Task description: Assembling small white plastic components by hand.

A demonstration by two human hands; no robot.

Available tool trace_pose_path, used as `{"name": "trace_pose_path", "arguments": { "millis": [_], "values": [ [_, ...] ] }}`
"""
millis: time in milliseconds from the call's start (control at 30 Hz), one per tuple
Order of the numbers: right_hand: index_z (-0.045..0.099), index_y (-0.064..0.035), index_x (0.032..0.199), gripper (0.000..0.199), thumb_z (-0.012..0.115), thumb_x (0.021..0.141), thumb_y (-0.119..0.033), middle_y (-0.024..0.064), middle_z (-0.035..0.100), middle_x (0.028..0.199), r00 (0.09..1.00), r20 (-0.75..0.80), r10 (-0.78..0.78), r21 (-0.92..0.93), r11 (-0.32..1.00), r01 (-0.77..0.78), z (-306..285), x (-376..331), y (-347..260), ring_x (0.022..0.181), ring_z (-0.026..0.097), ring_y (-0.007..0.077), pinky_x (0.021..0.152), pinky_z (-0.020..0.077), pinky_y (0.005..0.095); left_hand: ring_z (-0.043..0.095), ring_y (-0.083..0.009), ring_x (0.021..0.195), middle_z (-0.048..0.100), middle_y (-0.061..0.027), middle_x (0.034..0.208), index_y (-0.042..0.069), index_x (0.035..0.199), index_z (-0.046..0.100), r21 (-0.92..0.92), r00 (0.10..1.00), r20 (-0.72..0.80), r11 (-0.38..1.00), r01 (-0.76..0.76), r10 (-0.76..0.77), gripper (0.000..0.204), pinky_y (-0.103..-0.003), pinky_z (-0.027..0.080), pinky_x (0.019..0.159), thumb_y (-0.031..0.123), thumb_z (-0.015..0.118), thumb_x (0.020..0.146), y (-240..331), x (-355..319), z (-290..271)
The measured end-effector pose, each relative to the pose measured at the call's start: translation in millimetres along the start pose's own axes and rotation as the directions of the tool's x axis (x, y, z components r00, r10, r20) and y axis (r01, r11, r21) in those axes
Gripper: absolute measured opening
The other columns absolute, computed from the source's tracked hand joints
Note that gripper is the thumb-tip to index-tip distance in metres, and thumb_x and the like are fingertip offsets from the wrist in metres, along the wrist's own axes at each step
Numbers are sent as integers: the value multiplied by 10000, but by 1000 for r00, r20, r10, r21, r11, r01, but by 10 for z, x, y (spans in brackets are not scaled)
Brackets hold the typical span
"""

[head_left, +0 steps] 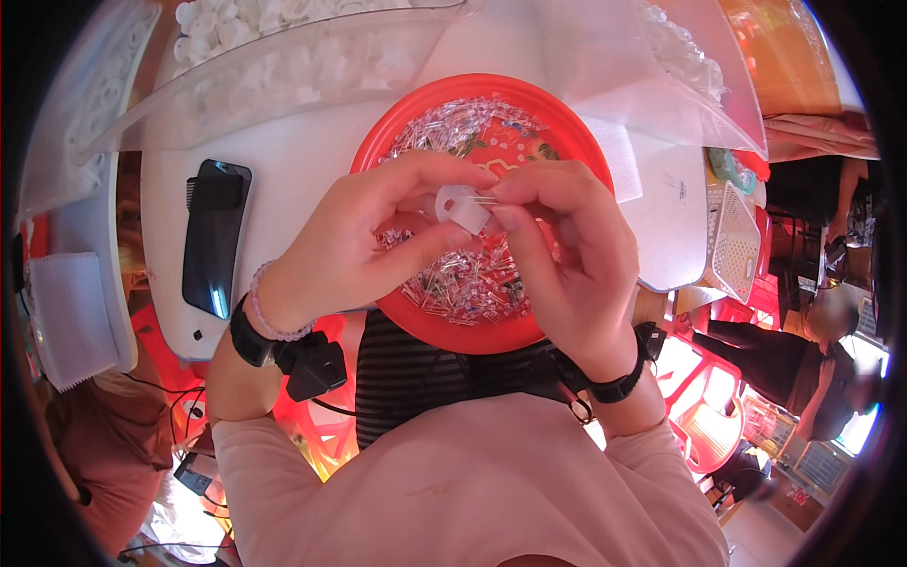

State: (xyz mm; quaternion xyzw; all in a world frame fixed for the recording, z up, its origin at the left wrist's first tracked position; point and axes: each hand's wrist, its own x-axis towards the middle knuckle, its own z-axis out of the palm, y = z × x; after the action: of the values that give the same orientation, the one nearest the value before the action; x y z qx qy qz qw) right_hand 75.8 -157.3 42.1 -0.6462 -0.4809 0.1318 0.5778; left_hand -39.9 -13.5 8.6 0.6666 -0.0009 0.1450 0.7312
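Head view, middle of the frame: the left hand (pixel 364 241) pinches a small white plastic piece (pixel 461 207). The right hand (pixel 567 250) pinches a thin clear part (pixel 484 199) against it. A slip could drop that part into the red plate (pixel 557 128) below, among many clear bits (pixel 468 283).

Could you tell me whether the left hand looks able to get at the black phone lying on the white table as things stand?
Probably yes, once freed. The phone lies uncovered on the white table, just left of the left hand, with nothing between them. But that hand is pinching a small white plastic piece together with the right hand.
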Motion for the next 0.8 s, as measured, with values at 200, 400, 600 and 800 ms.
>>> {"name": "trace_pose_path", "arguments": {
  "millis": [200,400,600,800],
  "values": [
    [572,27,940,205,623,765,122,114,592,880,998,21,-67,-89,994,68,-15,12,-3,766,615,210,632,513,281,611,-155,1003,591,-90,1123,-1,1194,530,-16,999,-8,999,34,-34,351,-287,520,841,-37,572,848,33,0,-4],
    [570,32,932,209,635,755,122,113,600,871,994,41,-105,-152,982,110,-15,23,10,760,614,218,625,509,285,613,-153,993,592,-89,1120,-3,1202,530,12,1000,-1,1000,7,-7,356,-286,523,835,-31,576,849,22,-4,-16],
    [568,34,923,212,628,749,139,111,602,868,996,-15,-84,-58,995,83,20,-11,40,760,614,217,630,509,282,617,-152,975,590,-93,1135,-6,1207,527,17,1000,1,1000,-8,8,361,-282,527,814,-30,578,850,15,-12,-8],
    [566,35,919,200,625,757,137,109,598,856,997,8,-74,-94,993,75,12,-8,-7,752,613,211,622,504,274,612,-199,1008,575,-124,1120,-46,1219,464,23,999,43,999,28,-29,387,-328,514,889,-121,495,841,44,-18,-18]
  ]
}}
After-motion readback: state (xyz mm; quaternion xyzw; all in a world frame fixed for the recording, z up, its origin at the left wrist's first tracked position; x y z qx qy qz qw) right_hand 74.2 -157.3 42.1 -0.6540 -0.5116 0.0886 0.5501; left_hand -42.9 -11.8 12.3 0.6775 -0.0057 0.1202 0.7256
